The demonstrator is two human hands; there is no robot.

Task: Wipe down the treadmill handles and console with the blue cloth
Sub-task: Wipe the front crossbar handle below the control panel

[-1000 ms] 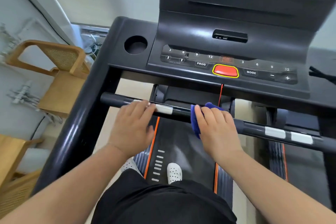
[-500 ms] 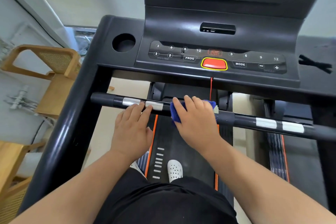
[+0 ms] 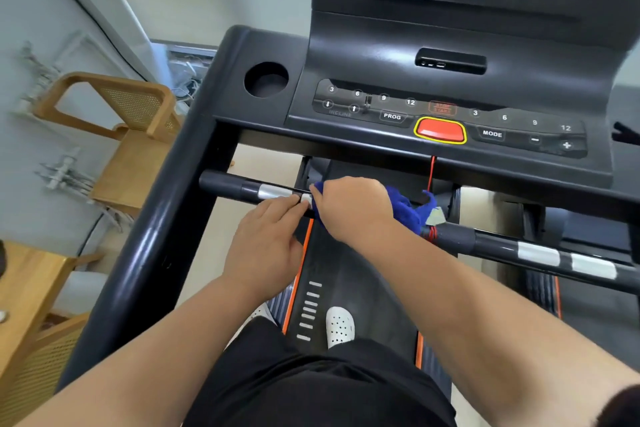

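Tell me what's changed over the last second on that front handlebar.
The right hand slid the blue cloth leftward along the front handlebar, from near the red safety cord until it meets the left hand at the silver sensor pads. More cloth now trails out to its right. The left hand stayed resting on the bar; nothing was let go.

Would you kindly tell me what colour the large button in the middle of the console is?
The button is red with a yellow outline, shown clearly in the head view.
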